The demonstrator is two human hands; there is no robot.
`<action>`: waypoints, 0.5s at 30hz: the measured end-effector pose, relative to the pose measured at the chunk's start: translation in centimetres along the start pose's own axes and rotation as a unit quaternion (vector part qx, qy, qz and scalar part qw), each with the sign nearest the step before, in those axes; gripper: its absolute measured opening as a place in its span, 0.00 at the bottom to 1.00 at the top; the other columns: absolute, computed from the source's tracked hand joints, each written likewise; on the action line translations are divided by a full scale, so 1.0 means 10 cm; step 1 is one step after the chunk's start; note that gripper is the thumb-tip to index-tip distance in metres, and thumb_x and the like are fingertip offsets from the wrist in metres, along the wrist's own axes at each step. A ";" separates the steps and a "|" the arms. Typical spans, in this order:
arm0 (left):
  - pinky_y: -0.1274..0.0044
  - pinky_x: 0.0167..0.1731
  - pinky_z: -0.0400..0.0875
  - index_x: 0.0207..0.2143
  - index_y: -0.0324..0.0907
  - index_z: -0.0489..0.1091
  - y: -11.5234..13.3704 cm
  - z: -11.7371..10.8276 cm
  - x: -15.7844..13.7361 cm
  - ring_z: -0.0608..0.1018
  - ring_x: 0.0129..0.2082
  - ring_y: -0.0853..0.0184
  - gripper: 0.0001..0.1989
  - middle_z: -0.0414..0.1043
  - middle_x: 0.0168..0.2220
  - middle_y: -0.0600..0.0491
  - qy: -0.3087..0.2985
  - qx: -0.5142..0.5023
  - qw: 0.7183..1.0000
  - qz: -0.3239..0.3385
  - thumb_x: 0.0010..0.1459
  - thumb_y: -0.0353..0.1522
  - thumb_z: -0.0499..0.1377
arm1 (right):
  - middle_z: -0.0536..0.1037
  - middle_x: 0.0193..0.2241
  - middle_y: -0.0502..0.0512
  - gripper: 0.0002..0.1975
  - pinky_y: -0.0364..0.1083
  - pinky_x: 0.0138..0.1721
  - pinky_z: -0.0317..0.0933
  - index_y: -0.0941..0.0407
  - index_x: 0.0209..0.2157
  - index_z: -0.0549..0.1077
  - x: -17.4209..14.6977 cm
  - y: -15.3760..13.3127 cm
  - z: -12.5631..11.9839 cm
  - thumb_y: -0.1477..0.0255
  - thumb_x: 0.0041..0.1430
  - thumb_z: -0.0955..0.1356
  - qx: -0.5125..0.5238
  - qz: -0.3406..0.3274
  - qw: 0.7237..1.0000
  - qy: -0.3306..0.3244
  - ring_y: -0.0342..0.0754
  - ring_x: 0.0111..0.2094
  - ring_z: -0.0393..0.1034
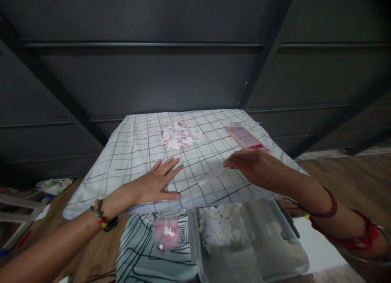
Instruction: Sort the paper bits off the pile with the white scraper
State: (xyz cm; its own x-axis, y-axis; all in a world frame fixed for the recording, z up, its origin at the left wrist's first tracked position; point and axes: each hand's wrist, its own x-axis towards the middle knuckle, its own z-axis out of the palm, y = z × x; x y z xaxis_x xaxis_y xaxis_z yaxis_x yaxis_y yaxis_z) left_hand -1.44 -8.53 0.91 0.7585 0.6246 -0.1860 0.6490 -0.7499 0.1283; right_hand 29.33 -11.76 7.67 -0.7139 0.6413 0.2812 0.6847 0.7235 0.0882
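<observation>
My left hand (163, 179) lies flat on the white checked tablecloth (140, 144), fingers spread, a ring on one of them. To its right, my right hand (253, 164) is closed in a pinch just above the cloth. From its fingertips a thin, clear, plastic-looking strip (210, 175) stretches left toward my left hand; its exact kind is blurred. Beyond my left hand sits a heap of small white and pink paper pieces (180, 135). A phone in a pink case (246, 138) lies just past my right hand, its screen lit.
Below the table's near edge stands a clear plastic bin (275, 250) with white paper scraps (221, 226) inside. Beside it, a clear bag of pink items (166, 234) rests on a patterned cloth (143, 250). A dark panelled wall (152, 79) rises behind the table.
</observation>
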 end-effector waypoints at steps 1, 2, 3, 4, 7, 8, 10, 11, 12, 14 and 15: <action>0.58 0.59 0.37 0.64 0.38 0.39 0.02 0.02 -0.02 0.39 0.64 0.52 0.41 0.32 0.65 0.39 0.001 0.007 1.000 -0.007 0.58 0.55 0.46 | 0.77 0.27 0.50 0.15 0.41 0.30 0.61 0.57 0.33 0.73 -0.02 -0.02 -0.01 0.85 0.54 0.59 -0.004 -0.007 1.000 -0.002 0.42 0.28 0.71; 0.59 0.59 0.36 0.64 0.38 0.39 0.04 0.03 -0.03 0.39 0.64 0.52 0.41 0.32 0.65 0.39 0.003 0.014 1.000 -0.013 0.58 0.55 0.45 | 0.77 0.26 0.50 0.16 0.41 0.30 0.61 0.56 0.33 0.73 -0.05 -0.03 -0.02 0.85 0.53 0.59 -0.006 -0.015 1.000 -0.002 0.42 0.27 0.71; 0.59 0.59 0.36 0.64 0.38 0.39 0.04 0.04 -0.03 0.40 0.64 0.52 0.41 0.32 0.65 0.39 0.006 0.019 1.000 -0.018 0.58 0.55 0.45 | 0.76 0.26 0.50 0.17 0.40 0.30 0.61 0.56 0.33 0.73 -0.09 -0.04 -0.03 0.86 0.53 0.58 -0.008 -0.021 1.000 0.005 0.42 0.26 0.70; 0.58 0.59 0.37 0.64 0.38 0.40 0.04 0.05 -0.03 0.40 0.64 0.52 0.41 0.33 0.65 0.39 0.010 0.023 1.000 -0.020 0.58 0.55 0.45 | 0.76 0.25 0.49 0.18 0.41 0.30 0.61 0.56 0.33 0.73 -0.14 -0.05 -0.05 0.87 0.52 0.58 -0.013 -0.027 0.999 0.012 0.42 0.26 0.70; 0.58 0.59 0.38 0.63 0.38 0.40 0.03 0.08 -0.03 0.41 0.64 0.51 0.41 0.34 0.65 0.39 0.027 0.028 0.999 -0.013 0.58 0.54 0.47 | 0.77 0.26 0.50 0.19 0.42 0.30 0.62 0.56 0.32 0.73 -0.32 -0.09 -0.12 0.88 0.52 0.56 -0.041 -0.041 0.998 0.031 0.43 0.26 0.70; 0.57 0.58 0.38 0.63 0.39 0.40 0.03 0.09 -0.02 0.42 0.64 0.51 0.41 0.35 0.65 0.39 0.033 0.030 0.999 -0.011 0.58 0.54 0.47 | 0.76 0.26 0.51 0.19 0.42 0.29 0.62 0.56 0.32 0.73 -0.37 -0.11 -0.14 0.87 0.52 0.56 -0.049 -0.043 0.997 0.033 0.43 0.26 0.70; 0.57 0.58 0.39 0.63 0.39 0.40 0.02 0.10 -0.02 0.42 0.64 0.51 0.41 0.35 0.65 0.39 0.044 0.033 0.998 -0.007 0.58 0.54 0.47 | 0.76 0.25 0.50 0.18 0.42 0.28 0.62 0.55 0.31 0.72 -0.47 -0.16 -0.19 0.86 0.53 0.56 -0.052 -0.045 0.997 0.035 0.43 0.25 0.70; 0.57 0.58 0.40 0.63 0.39 0.40 0.02 0.11 -0.02 0.42 0.64 0.51 0.41 0.36 0.65 0.39 0.047 0.033 0.998 -0.006 0.58 0.54 0.47 | 0.75 0.24 0.50 0.17 0.41 0.27 0.61 0.55 0.31 0.72 -0.50 -0.19 -0.21 0.86 0.54 0.57 -0.047 -0.045 0.997 0.034 0.43 0.24 0.69; 0.57 0.58 0.40 0.63 0.39 0.40 0.02 0.11 -0.02 0.43 0.64 0.51 0.40 0.36 0.65 0.39 0.049 0.033 0.998 -0.006 0.58 0.53 0.47 | 0.74 0.23 0.50 0.16 0.41 0.27 0.61 0.55 0.30 0.72 -0.54 -0.22 -0.24 0.85 0.54 0.58 -0.040 -0.047 0.998 0.029 0.43 0.24 0.69; 0.58 0.58 0.40 0.63 0.38 0.41 0.02 0.12 -0.02 0.43 0.64 0.51 0.40 0.37 0.65 0.39 0.050 0.033 0.998 -0.007 0.58 0.53 0.48 | 0.74 0.22 0.49 0.14 0.41 0.26 0.61 0.55 0.28 0.71 -0.58 -0.26 -0.28 0.84 0.53 0.59 -0.031 -0.047 0.998 0.016 0.43 0.23 0.68; 0.58 0.58 0.40 0.63 0.39 0.40 0.02 0.12 -0.02 0.43 0.64 0.51 0.40 0.37 0.65 0.39 0.050 0.034 0.998 -0.008 0.58 0.53 0.48 | 0.73 0.22 0.49 0.14 0.41 0.25 0.60 0.55 0.27 0.71 -0.59 -0.26 -0.30 0.84 0.53 0.59 -0.032 -0.043 0.998 0.014 0.43 0.23 0.68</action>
State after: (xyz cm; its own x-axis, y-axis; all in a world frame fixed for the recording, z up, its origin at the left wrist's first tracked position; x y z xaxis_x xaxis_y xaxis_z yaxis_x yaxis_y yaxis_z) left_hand -1.53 -9.10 -0.20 0.7530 0.6520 -0.0894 0.6575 -0.7512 0.0592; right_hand 32.17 -18.21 8.64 -0.7668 0.5696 0.2960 0.6295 0.7574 0.1735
